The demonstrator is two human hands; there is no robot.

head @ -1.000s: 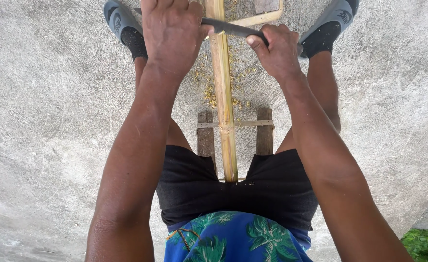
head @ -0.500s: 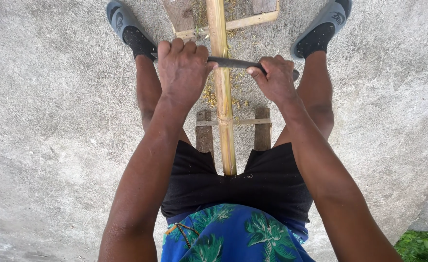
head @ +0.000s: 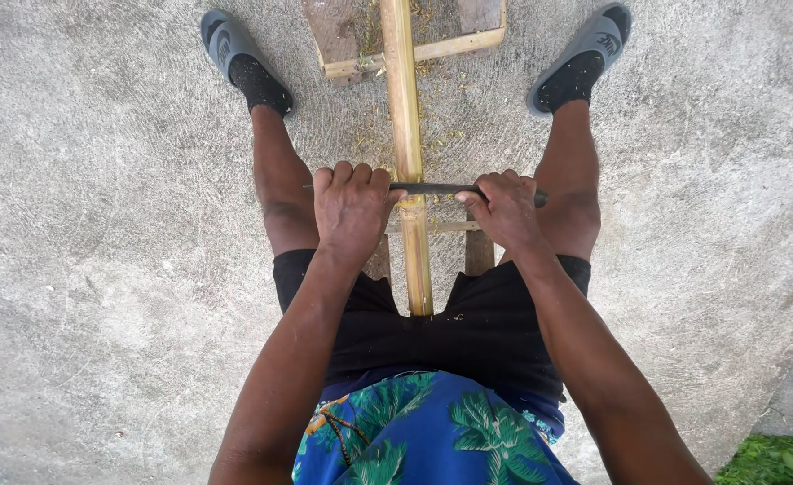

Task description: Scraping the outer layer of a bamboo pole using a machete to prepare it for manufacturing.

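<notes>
Fingers (head: 352, 175) grip blade (head: 432, 189) crosswise over lengthwise bamboo pole (head: 405, 108).

Grey slide sandals sat on the rough concrete floor (head: 100, 224), one (head: 221, 40) at upper left and one (head: 594, 45) at upper right, worn over black socks. A patch of green grass (head: 778, 462) showed at the lower right corner, beyond the concrete's edge.
</notes>
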